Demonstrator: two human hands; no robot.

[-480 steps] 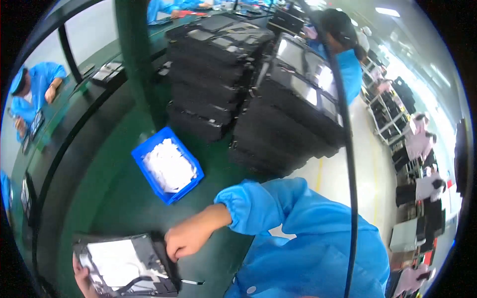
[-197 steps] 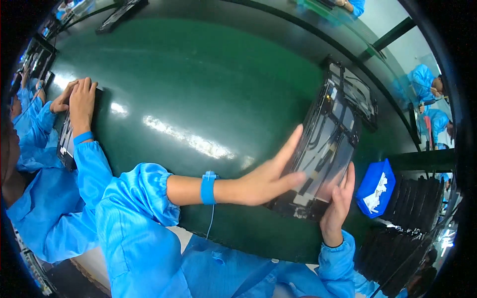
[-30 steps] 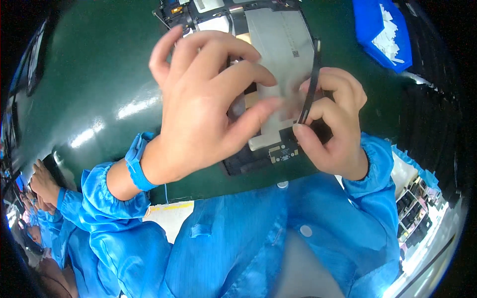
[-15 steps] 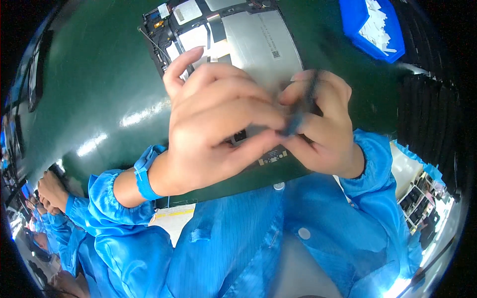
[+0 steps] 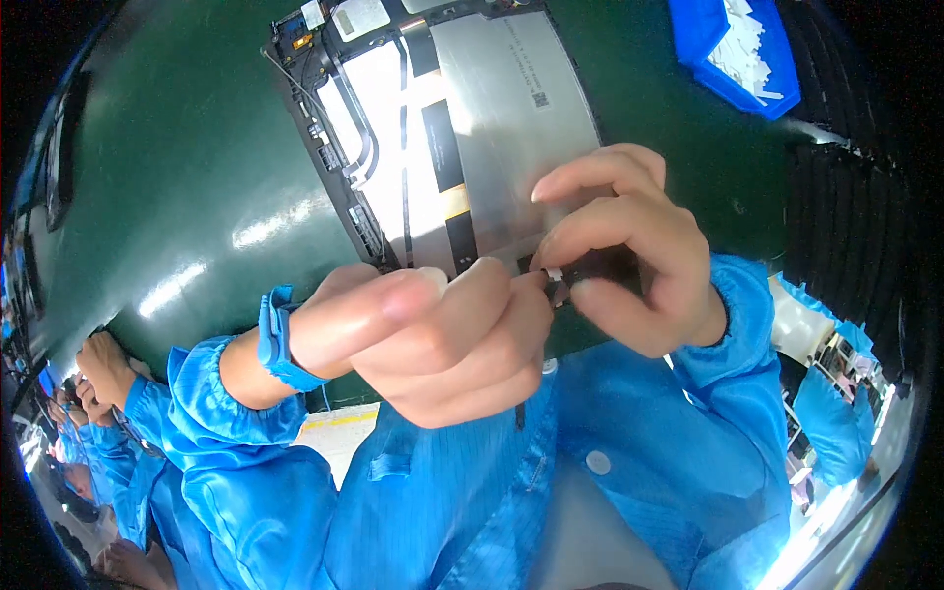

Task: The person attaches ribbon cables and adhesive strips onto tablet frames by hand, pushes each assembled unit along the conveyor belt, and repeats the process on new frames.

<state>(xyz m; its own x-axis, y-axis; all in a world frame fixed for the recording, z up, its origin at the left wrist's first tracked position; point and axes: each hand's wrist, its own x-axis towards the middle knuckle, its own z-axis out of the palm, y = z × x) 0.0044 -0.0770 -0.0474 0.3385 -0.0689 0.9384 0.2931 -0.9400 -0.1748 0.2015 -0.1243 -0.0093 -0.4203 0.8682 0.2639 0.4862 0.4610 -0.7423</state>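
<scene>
Left hand [image 5: 457, 344]: has moved lower toward us, pinching dark strip [image 5: 560, 289].
Right hand [image 5: 637, 251]: pinches it too, seemingly for steadiness.
Opened tablet [image 5: 511, 118]: flat near front edge of our table [image 5: 187, 128], for easy reach.

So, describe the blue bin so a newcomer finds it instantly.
On the green table, look beyond the right hand toward the picture's upper right. The blue bin sits there beside dark stacks, set apart by its blue walls and heap of white pieces.
</scene>
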